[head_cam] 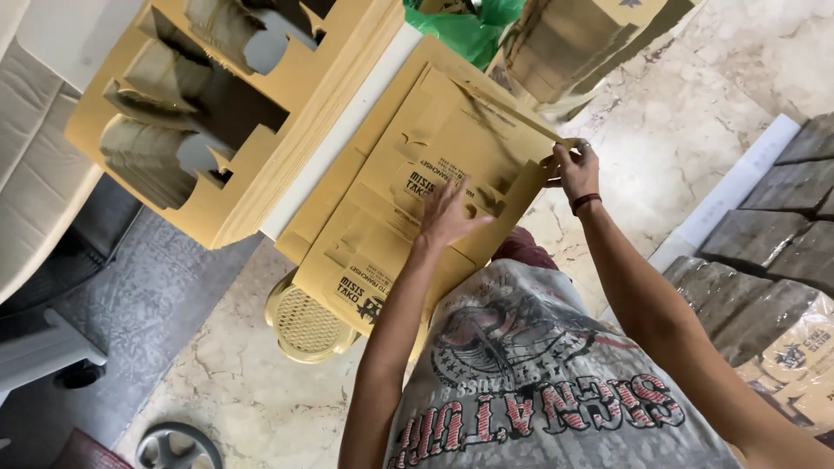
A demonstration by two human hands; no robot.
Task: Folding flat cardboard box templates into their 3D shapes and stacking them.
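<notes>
Right hand (575, 169) pinches the far edge flap of the flat cardboard box blank (417, 200); left hand (447, 213) presses open-palmed on its middle. Blank lies atop a yellow stool (304, 326), just beside the die-cut cardboard stack (234, 113).

Our left hand (447, 213) lies flat on the cardboard sheet (408, 191), which rests on a stool (304, 328). Our right hand (573, 169) grips its right edge. A stack of cardboard (234, 113) sits to the left, bundles (764, 260) to the right.
</notes>
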